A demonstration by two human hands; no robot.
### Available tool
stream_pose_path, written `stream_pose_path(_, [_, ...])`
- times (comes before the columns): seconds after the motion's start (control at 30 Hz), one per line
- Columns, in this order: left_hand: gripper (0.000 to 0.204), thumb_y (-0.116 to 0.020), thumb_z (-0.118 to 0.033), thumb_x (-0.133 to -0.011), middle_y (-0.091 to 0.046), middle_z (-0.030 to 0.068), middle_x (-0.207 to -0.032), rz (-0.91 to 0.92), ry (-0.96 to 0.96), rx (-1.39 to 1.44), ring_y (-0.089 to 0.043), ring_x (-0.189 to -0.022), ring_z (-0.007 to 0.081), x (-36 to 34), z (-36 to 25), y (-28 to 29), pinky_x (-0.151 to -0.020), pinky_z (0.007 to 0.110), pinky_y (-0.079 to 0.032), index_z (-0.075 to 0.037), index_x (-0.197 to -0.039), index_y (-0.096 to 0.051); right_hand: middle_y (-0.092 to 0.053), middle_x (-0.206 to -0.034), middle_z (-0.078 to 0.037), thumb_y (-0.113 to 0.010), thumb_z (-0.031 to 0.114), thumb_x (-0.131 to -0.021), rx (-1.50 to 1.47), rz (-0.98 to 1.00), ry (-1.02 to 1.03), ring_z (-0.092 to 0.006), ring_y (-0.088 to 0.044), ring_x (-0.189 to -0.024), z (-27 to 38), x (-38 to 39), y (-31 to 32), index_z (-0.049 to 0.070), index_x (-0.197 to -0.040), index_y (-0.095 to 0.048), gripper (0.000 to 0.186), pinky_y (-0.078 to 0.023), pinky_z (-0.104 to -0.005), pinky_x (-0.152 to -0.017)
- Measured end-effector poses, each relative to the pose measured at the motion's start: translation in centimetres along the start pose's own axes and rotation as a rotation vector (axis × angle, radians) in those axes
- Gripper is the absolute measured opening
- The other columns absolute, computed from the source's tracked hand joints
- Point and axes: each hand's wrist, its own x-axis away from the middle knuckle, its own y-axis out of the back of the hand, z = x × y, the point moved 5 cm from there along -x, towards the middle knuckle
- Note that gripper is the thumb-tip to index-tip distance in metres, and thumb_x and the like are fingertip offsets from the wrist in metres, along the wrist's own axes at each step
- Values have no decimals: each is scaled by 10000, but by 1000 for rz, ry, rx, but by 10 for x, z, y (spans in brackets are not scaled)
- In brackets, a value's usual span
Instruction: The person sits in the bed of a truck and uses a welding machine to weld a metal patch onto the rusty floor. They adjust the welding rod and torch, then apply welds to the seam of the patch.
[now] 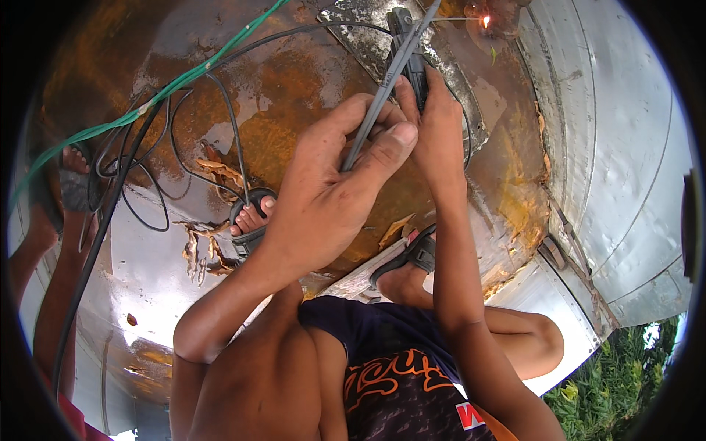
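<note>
My left hand point(323, 191) is closed around grey welding rods point(384, 90), which slant up and away past my right hand; how many there are I cannot tell. My right hand point(440, 136) grips a black electrode holder point(416, 77) just beyond them. A thin rod point(452, 18) sticks out to the right from the holder's far end. At that rod's tip, a small bright orange glow point(485, 22) shows close to the rusty metal. The grey rods cross in front of the holder and hide part of it.
Wet, rusty metal floor point(294, 81) bears a worn plate point(360, 37) under the holder. Black cable point(228, 99) loops at left, beside a green cable point(176, 84). Dry leaves point(220, 173) lie near my sandalled foot. Another person's foot point(76, 158) stands far left. A curved metal wall point(603, 162) rises right.
</note>
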Motion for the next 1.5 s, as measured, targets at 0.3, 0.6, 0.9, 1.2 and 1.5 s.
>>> stream_pose_path(0.3, [215,-606,-232,-998,-471,-48,-745,5,20,7,-393,-683,22,0,1,1,-582,219,-330,-20,-958,-598,-628,-691,-273,-593,214,-982,22,-8,-19,-430,-647,-634,-4,-3,3,-84,-1044,-549,307,-474,-468,-569])
stream_pose_path(0.6, [225,-612,-237,-995,-475,-44,-750,-7,24,12,-403,-694,29,-1,1,1,-593,224,-345,-17,-955,-594,-633,-707,-274,-590,221,-981,41,11,-24,-445,-645,-664,-7,-6,3,-90,-1047,-560,320,-479,-476,-599])
stream_pose_path(0.9, [231,-606,-278,-992,-460,-79,-730,-8,-19,-18,-351,-615,1,-2,6,1,-529,197,-266,-48,-1024,-603,-637,-712,-283,-594,222,-977,46,-1,-42,-455,-650,-682,-9,-6,3,-78,-1052,-562,311,-481,-481,-601])
stream_pose_path(1.2, [224,-605,-257,-994,-466,-66,-739,-13,-5,-3,-369,-640,12,-2,3,0,-546,208,-294,-34,-987,-596,-638,-712,-278,-594,230,-977,49,20,-66,-447,-661,-698,-9,-7,3,-89,-1062,-564,332,-490,-475,-608])
stream_pose_path(1.5, [230,-609,-244,-993,-477,-45,-746,-12,35,0,-395,-679,30,-2,1,2,-584,221,-334,-20,-945,-590,-646,-737,-284,-589,237,-981,45,7,-53,-456,-662,-723,-9,-7,2,-96,-1075,-568,346,-491,-479,-617])
